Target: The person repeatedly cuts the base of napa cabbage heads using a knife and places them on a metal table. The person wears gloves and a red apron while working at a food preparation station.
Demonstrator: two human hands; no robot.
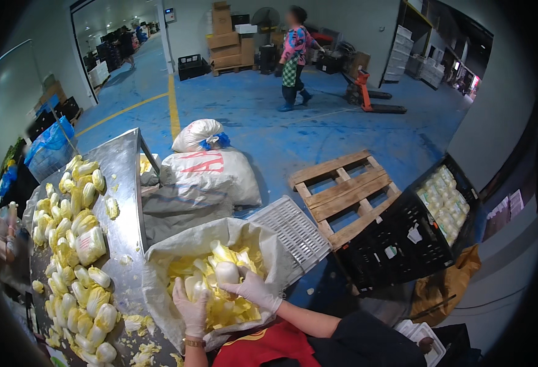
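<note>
Both my hands wear thin white gloves and are over a white woven sack (pixel 159 269) filled with loose yellow napa cabbage leaves (pixel 247 312). My right hand (pixel 254 290) curls around a pale, rounded napa cabbage (pixel 227 273), its white base turned up. To its left, my left hand (pixel 189 309) has thumb and fingers spread, beside pale leaf pieces in the sack. Left of the sack, a metal table (pixel 122 208) carries a long pile of small trimmed napa cabbages (pixel 76 238) and leaf scraps.
Stuffed white sacks (pixel 211 177) lie beyond the open one. A grey plastic crate (pixel 290 235), wooden pallet (pixel 348 192) and black crate (pixel 397 244) of packed cabbages are right. Another person (pixel 295 58) is on the blue floor near an orange pallet jack (pixel 367 98). A worker's arm (pixel 12 229) shows far left.
</note>
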